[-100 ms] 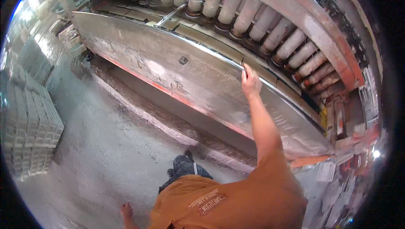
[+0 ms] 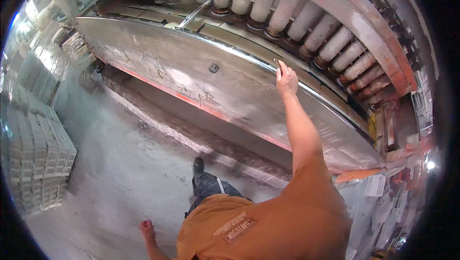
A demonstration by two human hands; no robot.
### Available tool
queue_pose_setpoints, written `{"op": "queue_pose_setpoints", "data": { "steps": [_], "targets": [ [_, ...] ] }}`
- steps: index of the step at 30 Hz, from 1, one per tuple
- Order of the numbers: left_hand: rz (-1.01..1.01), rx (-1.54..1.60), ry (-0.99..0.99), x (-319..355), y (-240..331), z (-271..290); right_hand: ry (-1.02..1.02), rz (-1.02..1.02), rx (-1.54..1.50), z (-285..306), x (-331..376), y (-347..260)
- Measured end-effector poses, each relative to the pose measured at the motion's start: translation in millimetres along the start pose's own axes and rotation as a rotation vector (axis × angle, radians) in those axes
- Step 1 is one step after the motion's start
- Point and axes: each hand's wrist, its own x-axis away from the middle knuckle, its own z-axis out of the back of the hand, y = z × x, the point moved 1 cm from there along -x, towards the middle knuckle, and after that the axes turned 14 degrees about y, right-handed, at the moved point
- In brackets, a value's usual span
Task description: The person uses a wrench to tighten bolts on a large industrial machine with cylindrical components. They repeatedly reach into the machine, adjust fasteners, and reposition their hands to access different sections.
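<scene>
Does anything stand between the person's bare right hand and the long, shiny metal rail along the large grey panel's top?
Nothing visible does. The bare right hand overlaps the long, shiny metal rail in this view, though contact cannot be confirmed. A small, thin thing shows by its fingertips.

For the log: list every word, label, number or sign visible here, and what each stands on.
Orange-brown shirt: a small badge-shaped emblem with pale printed lettering beside it; wording not copied here.
Long grey metal panel: scuffed, letter-like marks along its face, too worn or blurred to read.
Stacked pale blocks at left: no text can be made out.
</scene>
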Motion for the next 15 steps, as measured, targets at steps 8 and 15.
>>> {"op": "queue_pose_setpoints", "data": {
  "steps": [8,15],
  "targets": [
    [-0.062,-0.285,-0.048,-44,-45,23,-0.214,-0.325,0.099,-61,-1,-38],
    [0.006,-0.258,-0.093,-118,160,-38,-0.433,-0.549,0.239,-50,8,-24]
  ]
}}
